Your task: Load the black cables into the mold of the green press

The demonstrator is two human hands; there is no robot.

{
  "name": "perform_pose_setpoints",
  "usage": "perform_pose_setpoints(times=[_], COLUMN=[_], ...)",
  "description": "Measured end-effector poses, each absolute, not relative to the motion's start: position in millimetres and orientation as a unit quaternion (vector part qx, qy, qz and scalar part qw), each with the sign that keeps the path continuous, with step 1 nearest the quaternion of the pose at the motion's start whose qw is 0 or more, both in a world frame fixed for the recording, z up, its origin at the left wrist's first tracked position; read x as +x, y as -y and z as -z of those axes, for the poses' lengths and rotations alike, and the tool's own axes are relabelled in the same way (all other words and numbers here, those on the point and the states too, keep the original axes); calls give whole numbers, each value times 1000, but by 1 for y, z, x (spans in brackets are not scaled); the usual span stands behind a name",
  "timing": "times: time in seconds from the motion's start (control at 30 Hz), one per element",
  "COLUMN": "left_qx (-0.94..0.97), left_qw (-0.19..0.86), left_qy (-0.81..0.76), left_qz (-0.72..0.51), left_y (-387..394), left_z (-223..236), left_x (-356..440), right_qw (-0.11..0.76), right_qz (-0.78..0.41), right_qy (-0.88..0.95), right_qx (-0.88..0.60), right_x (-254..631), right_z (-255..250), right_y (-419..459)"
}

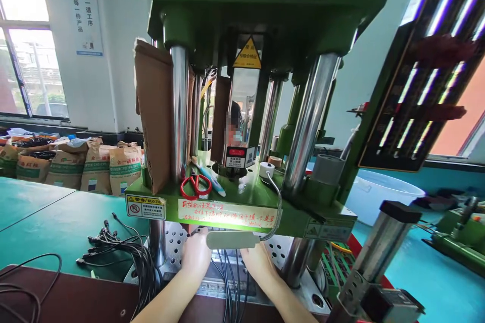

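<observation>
My left hand (196, 252) reaches under the green press (159, 194), just left of a pale oblong lamp head (232, 240). On the other side, my right hand (258, 261) is below the lamp's right end. The lamp head and the press hide the fingers of both hands, so their grip does not show. Between my forearms several thin black cables (229, 287) run down from a metal mould (212, 282) towards me. The perforated metal plate (278, 250) lies around and behind my hands.
Red-handled scissors (196, 185) and a light-blue tool (212, 180) lie on the press's ledge. A bundle of black cables (146, 277) with connectors hangs over the table at left. Shiny steel columns (310, 121) flank the work area. A white tub (373, 197) stands at right.
</observation>
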State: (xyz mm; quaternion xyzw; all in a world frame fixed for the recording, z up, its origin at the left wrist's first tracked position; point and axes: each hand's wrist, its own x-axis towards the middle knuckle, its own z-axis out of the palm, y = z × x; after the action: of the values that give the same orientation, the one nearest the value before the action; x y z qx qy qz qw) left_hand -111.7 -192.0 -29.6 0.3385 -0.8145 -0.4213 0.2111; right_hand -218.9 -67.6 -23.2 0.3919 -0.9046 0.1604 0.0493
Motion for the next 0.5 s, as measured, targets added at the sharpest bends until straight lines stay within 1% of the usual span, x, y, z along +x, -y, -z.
perform_pose_setpoints(times=[0.13, 0.23, 0.37, 0.5], left_qx=[341, 360, 351, 343], left_qw=[190, 181, 182, 170], left_qy=[864, 874, 884, 889], left_qz=[318, 272, 250, 253], left_y=[193, 192, 184, 180], left_z=[28, 25, 24, 29], left_x=[-117, -120, -123, -130], right_qw=[75, 108, 125, 134], right_qz=[-142, -146, -155, -166], right_qy=[898, 894, 877, 869], right_qx=[409, 411, 438, 446], right_x=[-216, -211, -206, -206], right_z=[18, 10, 6, 16], right_y=[69, 71, 78, 85])
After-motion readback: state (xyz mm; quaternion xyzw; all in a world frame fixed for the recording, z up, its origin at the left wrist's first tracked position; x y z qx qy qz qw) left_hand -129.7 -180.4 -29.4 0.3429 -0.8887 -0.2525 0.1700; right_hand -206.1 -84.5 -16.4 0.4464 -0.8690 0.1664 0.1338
